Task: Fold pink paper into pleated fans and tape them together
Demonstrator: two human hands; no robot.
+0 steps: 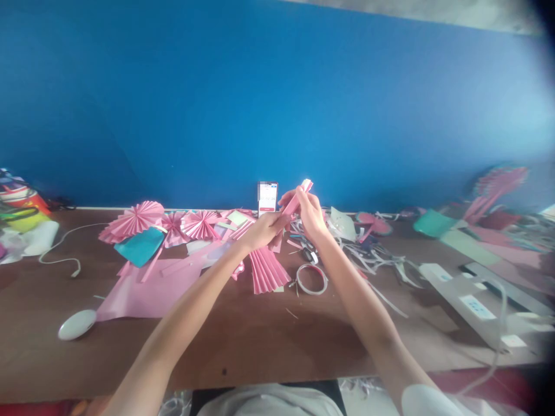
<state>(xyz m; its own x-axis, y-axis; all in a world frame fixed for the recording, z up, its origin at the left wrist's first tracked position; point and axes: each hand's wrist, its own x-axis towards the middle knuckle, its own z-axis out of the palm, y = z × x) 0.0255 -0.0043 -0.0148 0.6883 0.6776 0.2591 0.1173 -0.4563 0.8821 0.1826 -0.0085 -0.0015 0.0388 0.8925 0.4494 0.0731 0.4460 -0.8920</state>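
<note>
Above the middle of the table, my left hand [263, 230] and my right hand [311, 214] are closed on a narrow pink folded paper strip [293, 205]. The strip slants up to the right, and its pale upper end sticks out past my right fingers. My fingers hide part of its length. Just below my left hand lies a pleated pink paper piece [267, 270], spread like a fan. A phone [267, 196] with a lit screen stands upright against the blue wall behind my hands.
Pink paper rosettes [139, 221] and a teal paper piece [141, 247] lie left, over a pink sheet [147, 294]. A white mouse [77, 325] is near the front left. A coiled cable [312, 279], paper scraps [368, 257] and a power strip [472, 306] lie to the right.
</note>
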